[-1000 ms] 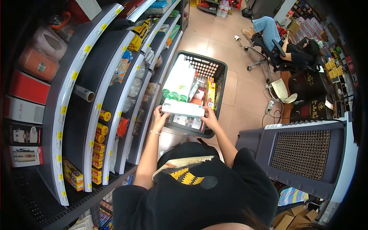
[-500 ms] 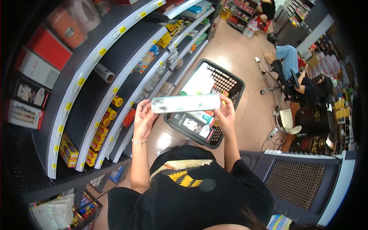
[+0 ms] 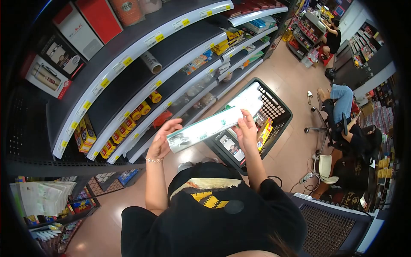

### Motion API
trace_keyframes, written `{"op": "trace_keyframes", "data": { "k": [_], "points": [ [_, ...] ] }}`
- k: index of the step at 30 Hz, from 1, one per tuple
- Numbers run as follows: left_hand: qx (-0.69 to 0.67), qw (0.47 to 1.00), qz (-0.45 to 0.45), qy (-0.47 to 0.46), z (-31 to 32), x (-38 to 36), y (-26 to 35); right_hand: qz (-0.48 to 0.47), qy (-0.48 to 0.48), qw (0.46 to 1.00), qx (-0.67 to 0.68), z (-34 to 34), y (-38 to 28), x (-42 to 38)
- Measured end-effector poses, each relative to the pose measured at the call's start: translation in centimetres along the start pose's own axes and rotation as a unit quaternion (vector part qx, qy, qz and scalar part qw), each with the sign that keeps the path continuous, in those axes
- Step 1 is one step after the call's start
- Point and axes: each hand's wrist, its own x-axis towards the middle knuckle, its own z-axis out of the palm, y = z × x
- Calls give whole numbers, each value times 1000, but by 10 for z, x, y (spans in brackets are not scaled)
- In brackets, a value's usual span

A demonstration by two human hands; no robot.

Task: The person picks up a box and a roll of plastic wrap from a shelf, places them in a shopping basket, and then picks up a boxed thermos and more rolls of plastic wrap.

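A long white roll-shaped package [image 3: 205,129] with green print and a grey picture at one end lies tilted in front of my body, its right end higher in view. My right hand [image 3: 246,130] is closed on its right end, thumb and fingers pinching the edge. At the lower left end is my left hand [image 3: 163,139], open with fingers apart, its palm facing the package. Beneath the package stands a black plastic basket [image 3: 283,106] holding a white package [image 3: 250,97], a black box with a mug picture [image 3: 231,147] and a yellow-red box [image 3: 265,132].
Shelves on the left carry boxed flasks [image 3: 46,77], yellow-red boxes [image 3: 85,136] and a lone roll [image 3: 151,62]. On the right a person [image 3: 342,105] sits on an office chair near cables [image 3: 306,179]. Another person [image 3: 332,39] sits farther back. A dark chair [image 3: 327,220] is at lower right.
The package has swung from level to tilted, right end up. My left hand has loosened its hold and its fingers have spread. The view has turned, shifting shelves and basket rightward.
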Motion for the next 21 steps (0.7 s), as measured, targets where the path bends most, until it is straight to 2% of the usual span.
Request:
{"op": "trace_keyframes", "data": {
  "k": [3,6,8,12,15,17,19,21],
  "points": [
    [-22,994,-82,62,-10,-6,-8,4,-18,999,-28,8,3,2],
    [-27,989,-45,138,-14,-16,-1,11,-52,997,-48,9,6,1],
    [-28,988,6,150,-25,-22,0,46,-100,993,-48,8,5,-2],
    [-80,972,134,177,-18,-24,3,40,-207,969,-128,12,4,-8],
    [3,971,164,173,-11,-23,14,61,-244,959,-128,26,6,-21],
    [43,964,161,206,-13,-22,18,13,-255,927,-274,31,7,-28],
    [54,957,173,227,-8,-17,21,-47,-284,866,-410,43,-4,-34],
    [38,962,180,201,-3,-13,29,-59,-298,837,-455,52,-12,-37]
  ]
}}
